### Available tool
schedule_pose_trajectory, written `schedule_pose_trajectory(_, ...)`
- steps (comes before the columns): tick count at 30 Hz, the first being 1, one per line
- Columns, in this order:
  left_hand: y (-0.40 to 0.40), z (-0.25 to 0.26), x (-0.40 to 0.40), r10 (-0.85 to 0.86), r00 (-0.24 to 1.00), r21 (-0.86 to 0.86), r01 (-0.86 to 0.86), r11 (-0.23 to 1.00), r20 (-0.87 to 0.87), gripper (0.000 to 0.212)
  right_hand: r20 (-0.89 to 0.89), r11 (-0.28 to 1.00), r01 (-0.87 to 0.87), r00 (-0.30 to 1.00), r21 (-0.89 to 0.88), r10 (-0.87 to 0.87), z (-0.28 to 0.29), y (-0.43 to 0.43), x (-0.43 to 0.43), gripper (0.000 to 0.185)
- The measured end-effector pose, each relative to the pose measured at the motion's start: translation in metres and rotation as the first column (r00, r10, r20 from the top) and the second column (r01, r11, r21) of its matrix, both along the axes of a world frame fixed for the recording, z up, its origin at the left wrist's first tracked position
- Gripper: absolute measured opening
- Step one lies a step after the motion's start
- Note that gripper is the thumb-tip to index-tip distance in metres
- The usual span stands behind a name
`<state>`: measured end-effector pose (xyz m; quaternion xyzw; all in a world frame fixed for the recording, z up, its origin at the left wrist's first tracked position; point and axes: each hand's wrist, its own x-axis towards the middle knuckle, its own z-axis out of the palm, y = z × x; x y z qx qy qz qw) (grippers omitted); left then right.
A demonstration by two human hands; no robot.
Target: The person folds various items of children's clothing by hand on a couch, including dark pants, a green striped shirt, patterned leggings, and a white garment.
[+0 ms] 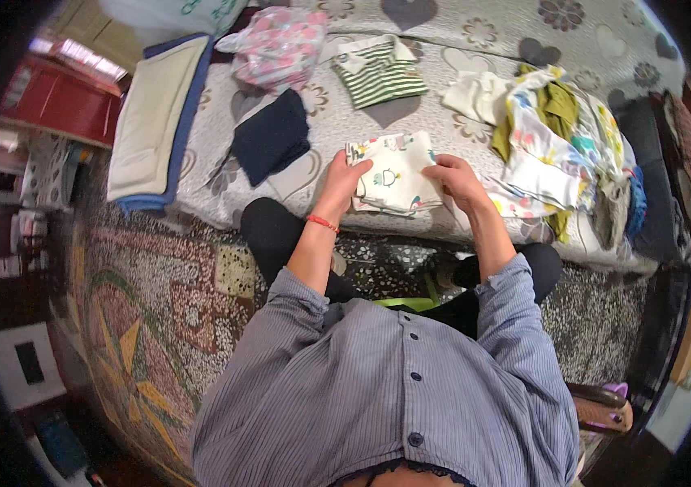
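Before me a folded white garment (400, 173) with a colourful print forms a small layered square at the front of the covered surface. My left hand (343, 179), with a red bracelet at the wrist, grips its left edge, thumb on top. The right edge is pinched by my right hand (455, 179), its fingers partly behind the cloth. Left of the garment lies a folded dark navy cloth (272, 137). Beyond it sits a folded green-and-white striped polo shirt (380, 73). Just right of my right hand spreads a loose heap of printed baby clothes (540, 146).
A patterned cover (327, 115) lies over the surface. Folded cream and blue cloths (153, 115) lie at the left, a pink-patterned plastic bag (281, 45) behind. White cloth pieces (476, 94) lie near the heap. Dark fabric (644, 176) borders the right side. My knees touch the front edge.
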<state>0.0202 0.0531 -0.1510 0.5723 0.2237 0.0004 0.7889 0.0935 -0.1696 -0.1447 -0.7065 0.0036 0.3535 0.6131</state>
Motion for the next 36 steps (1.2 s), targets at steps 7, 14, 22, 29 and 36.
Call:
schedule_pose_trajectory(7, 0.059, 0.027, -0.014, 0.088, 0.991, 0.088, -0.097, 0.991, 0.102, 0.027, -0.013, 0.971, 0.055, 0.998, 0.232, -0.053, 0.026, 0.054, -0.001, 0.024)
schedule_pose_trajectory(14, 0.155, 0.094, -0.027, 0.293, 0.906, 0.089, -0.333, 0.939, 0.307, 0.024, 0.256, 0.929, -0.090, 0.967, 0.358, -0.005, 0.092, 0.180, 0.019, 0.043)
schedule_pose_trajectory(22, 0.223, -0.014, -0.011, 0.377, 0.926, 0.829, -0.228, 0.510, 0.022, 0.063, 0.675, 0.781, -0.069, 0.458, -0.621, 0.578, -0.014, 0.273, 0.037, 0.042)
schedule_pose_trajectory(29, 0.169, 0.031, 0.001, 0.065, 0.987, 0.939, -0.121, -0.320, 0.149, 0.049, 0.824, 0.843, -0.160, 0.183, -0.514, 0.537, 0.026, 0.276, 0.005, 0.030)
schedule_pose_trajectory(36, 0.195, -0.034, 0.009, -0.092, 0.941, 0.945, 0.321, -0.061, -0.325, 0.051, 0.751, 0.777, -0.314, 0.229, -0.545, 0.620, -0.001, 0.252, 0.007, 0.041)
